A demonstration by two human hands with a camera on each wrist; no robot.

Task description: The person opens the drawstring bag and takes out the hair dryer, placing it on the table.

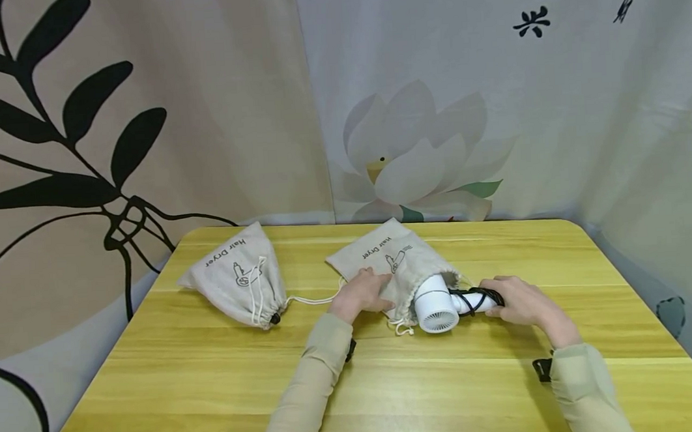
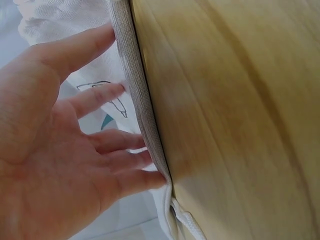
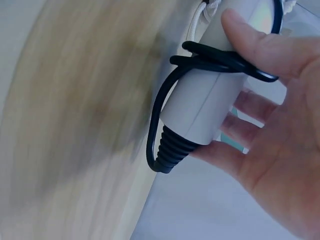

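A white hair dryer (image 1: pixel 437 306) lies at the mouth of a cloth drawstring bag (image 1: pixel 377 253) printed "Hair Dryer", its round grille facing the near edge of the table. My right hand (image 1: pixel 517 301) grips the dryer's handle (image 3: pixel 200 102), thumb on one side and fingers on the other. Black cord (image 3: pixel 215 62) winds around that handle. At the bag's near left side, my left hand (image 1: pixel 362 293) rests with extended fingers against the cloth. In the left wrist view, fingertips and thumb (image 2: pixel 95 42) touch along the bag's edge (image 2: pixel 137 90).
On the left of the wooden table (image 1: pixel 184 381) lies a second "Hair Dryer" bag (image 1: pixel 237 277), bulging, its mouth drawn in around something black. A white drawstring (image 1: pixel 312 301) stretches from it toward my left hand. Printed curtains (image 1: pixel 246 104) hang behind the table.
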